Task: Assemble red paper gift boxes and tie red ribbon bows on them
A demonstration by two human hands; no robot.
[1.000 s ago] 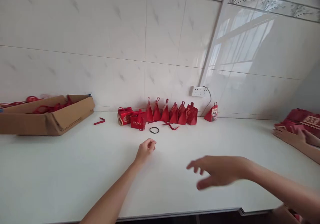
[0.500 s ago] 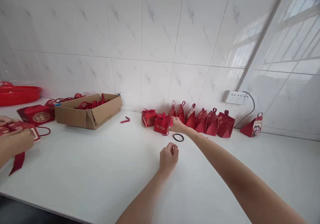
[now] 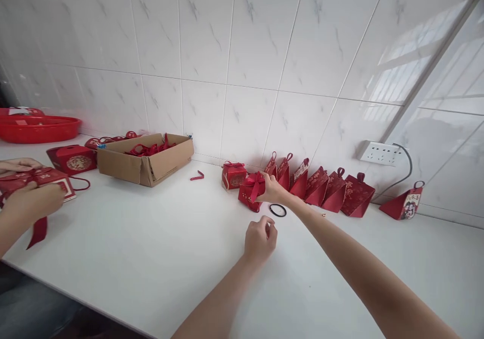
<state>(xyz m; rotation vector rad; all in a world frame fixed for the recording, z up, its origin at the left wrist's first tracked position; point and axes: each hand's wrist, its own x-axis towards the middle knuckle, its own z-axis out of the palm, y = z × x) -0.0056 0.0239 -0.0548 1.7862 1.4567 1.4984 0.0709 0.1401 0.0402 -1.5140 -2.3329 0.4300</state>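
My right hand (image 3: 273, 189) grips a small red gift box with a ribbon bow (image 3: 250, 191), tilted and lifted slightly off the white counter (image 3: 159, 258). My left hand (image 3: 260, 238) rests on the counter in a loose fist nearer to me, fingers curled; I cannot make out anything in it. A black elastic ring (image 3: 278, 210) lies between the two hands. A second red ribboned box (image 3: 233, 174) stands just left of the held one. Behind my right hand a row of several red pyramid-shaped boxes (image 3: 325, 187) leans along the tiled wall.
A cardboard box (image 3: 147, 160) with red ribbons sits at the left, a loose ribbon piece (image 3: 197, 176) beside it. Another person's hands (image 3: 32, 200) handle a red box at the far left. A red basin (image 3: 38, 127) stands far left. A wall socket (image 3: 380, 153) with cable is at the right.
My right hand reached across to the ribboned box, closed on it and tipped it up. The view swung left, bringing the other person's hands at the left into sight. My left hand stayed curled.
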